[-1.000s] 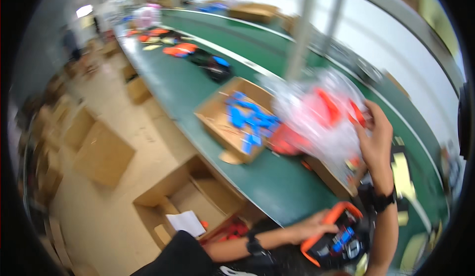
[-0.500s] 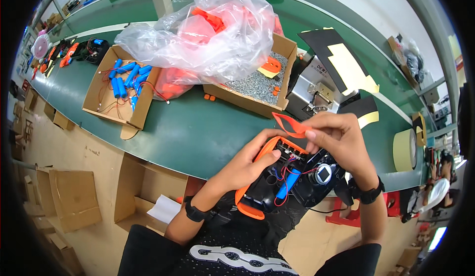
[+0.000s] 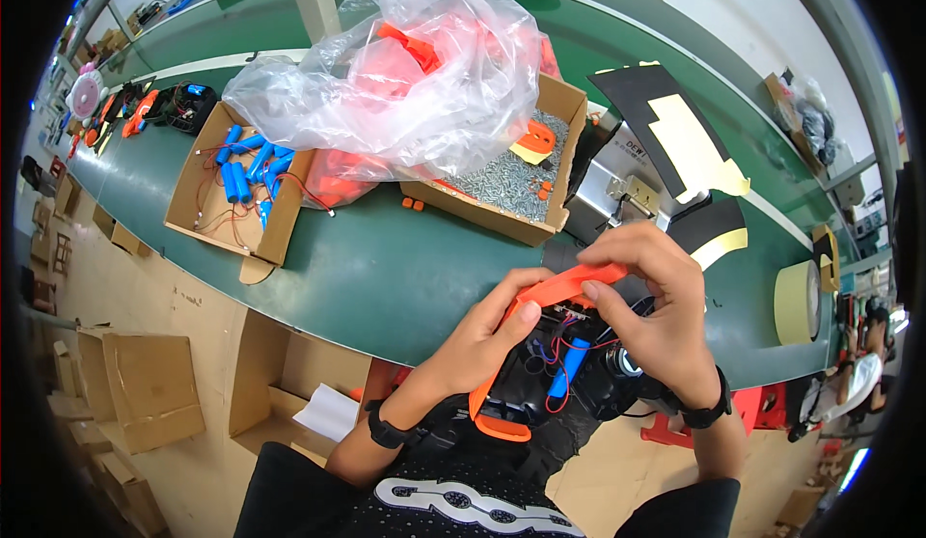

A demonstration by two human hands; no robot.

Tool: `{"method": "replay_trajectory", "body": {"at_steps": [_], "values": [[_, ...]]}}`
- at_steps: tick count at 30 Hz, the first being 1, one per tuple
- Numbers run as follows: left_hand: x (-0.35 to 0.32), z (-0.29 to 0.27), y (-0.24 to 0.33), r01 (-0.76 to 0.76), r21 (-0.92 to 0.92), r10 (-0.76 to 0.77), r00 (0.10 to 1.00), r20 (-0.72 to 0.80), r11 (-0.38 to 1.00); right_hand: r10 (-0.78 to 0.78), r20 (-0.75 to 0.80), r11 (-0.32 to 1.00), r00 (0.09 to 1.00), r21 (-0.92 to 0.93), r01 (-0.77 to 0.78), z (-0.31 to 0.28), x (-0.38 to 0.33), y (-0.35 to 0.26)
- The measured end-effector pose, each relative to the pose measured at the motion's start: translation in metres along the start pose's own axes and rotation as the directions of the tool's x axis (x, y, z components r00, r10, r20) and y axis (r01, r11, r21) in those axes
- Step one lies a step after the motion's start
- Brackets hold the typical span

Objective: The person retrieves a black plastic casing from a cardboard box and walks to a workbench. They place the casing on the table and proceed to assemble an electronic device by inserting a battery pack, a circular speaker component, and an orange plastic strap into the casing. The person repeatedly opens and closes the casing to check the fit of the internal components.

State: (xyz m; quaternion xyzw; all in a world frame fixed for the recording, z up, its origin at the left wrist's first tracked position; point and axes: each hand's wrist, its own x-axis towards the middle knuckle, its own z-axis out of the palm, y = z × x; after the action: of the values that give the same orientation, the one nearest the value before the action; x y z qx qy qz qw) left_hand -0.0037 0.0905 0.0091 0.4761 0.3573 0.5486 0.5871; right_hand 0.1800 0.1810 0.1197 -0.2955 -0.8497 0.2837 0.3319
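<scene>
Green worktop (image 3: 376, 292); I log remotely: left hand (image 3: 468, 345), clasping orange-edged black housing (image 3: 513, 395); right hand (image 3: 661, 306), pinching one orange strip (image 3: 567, 286).

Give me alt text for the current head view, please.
A person's right hand holds an orange strip at the far end of an opened black device gripped by the left hand, a blue cylinder inside. Beyond, on a green workbench, sit cardboard boxes of blue cylinders and small metal parts, and a clear plastic bag.
</scene>
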Motion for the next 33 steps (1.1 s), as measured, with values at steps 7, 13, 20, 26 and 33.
{"method": "replay_trajectory", "body": {"at_steps": [7,13,20,26,33], "values": [[0.002,-0.003,0.001,0.032,0.006,-0.032,0.999,-0.002,0.999,0.378,0.268,0.878,0.886,0.201,-0.435,0.008,0.013,-0.009],[0.007,-0.005,0.001,0.046,0.021,-0.047,0.997,0.059,0.999,0.151,0.256,0.988,0.955,-0.014,-0.152,0.001,0.029,-0.002],[0.015,-0.016,0.007,0.238,-0.077,-0.215,0.948,0.235,0.968,0.131,0.34,0.989,0.931,0.02,-0.146,-0.004,0.027,0.029],[0.016,-0.019,0.006,0.236,-0.089,-0.205,0.942,0.265,0.968,0.15,0.354,0.966,0.923,0.145,-0.212,-0.004,0.018,0.041],[0.017,-0.018,0.01,0.307,-0.122,-0.264,0.923,0.279,0.944,0.066,0.4,0.95,0.914,0.255,-0.181,0.0,0.019,0.044]]}}
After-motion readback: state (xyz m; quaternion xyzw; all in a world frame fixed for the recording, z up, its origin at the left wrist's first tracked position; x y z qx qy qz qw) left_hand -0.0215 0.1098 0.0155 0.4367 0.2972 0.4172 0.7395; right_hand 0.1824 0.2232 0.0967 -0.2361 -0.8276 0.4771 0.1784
